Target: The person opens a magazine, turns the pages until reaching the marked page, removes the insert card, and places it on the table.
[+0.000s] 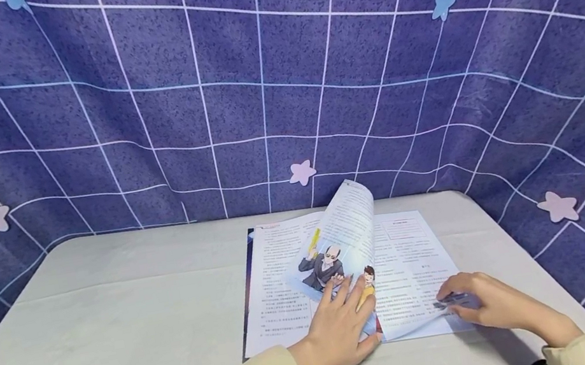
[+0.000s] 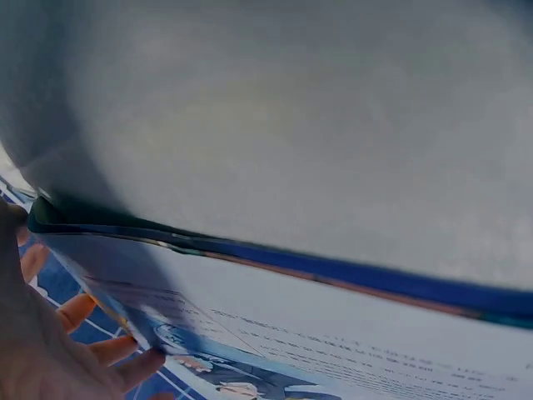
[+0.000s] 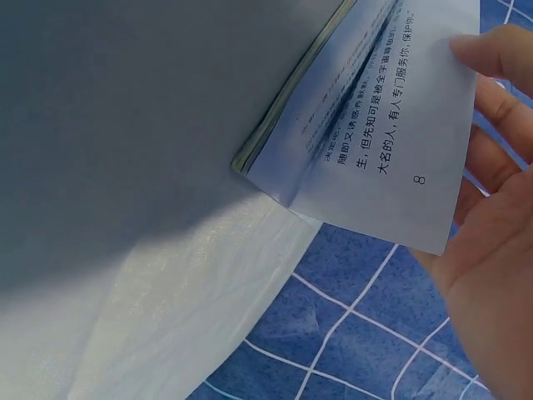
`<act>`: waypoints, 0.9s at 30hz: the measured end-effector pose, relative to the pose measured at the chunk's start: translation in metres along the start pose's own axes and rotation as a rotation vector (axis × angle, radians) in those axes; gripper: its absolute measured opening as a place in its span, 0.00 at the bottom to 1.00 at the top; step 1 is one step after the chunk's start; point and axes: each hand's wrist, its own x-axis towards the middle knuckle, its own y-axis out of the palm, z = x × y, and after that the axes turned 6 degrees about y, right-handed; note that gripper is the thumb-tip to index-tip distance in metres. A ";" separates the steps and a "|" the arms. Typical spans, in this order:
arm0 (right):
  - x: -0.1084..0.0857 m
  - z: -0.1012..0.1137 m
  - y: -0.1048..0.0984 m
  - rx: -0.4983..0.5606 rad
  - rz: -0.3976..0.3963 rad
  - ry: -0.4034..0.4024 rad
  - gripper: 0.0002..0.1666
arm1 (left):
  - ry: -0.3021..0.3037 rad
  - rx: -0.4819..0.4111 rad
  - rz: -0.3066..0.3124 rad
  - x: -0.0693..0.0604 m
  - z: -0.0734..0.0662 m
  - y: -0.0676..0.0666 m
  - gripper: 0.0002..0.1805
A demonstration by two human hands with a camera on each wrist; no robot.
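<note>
An open book (image 1: 279, 275) lies on the table, with one illustrated page (image 1: 347, 218) standing up and curling over toward the left. My left hand (image 1: 337, 330) rests with spread fingers on the lower part of that page, near the spine; the left wrist view shows the hand (image 2: 50, 350) at the book's edge (image 2: 366, 271). At the lower right corner, my right hand (image 1: 489, 301) pinches a page. In the right wrist view, the thumb of the right hand (image 3: 500, 233) is on the front of the lifted page (image 3: 391, 200), with the fingers behind it.
A pale cloth covers the table (image 1: 119, 328). Behind it and along the right side hangs a blue curtain (image 1: 234, 108) with a grid pattern and stars. The book lies right of the table's middle.
</note>
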 end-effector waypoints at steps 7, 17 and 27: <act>0.003 -0.001 0.001 0.021 -0.049 -0.054 0.16 | -0.011 -0.032 0.011 -0.002 0.000 -0.001 0.33; 0.003 0.000 0.000 -0.006 -0.085 -0.034 0.14 | -0.030 -0.020 0.040 -0.004 -0.001 -0.003 0.33; 0.006 -0.003 -0.001 0.001 -0.135 -0.072 0.16 | -0.045 0.024 0.020 -0.005 0.001 -0.002 0.32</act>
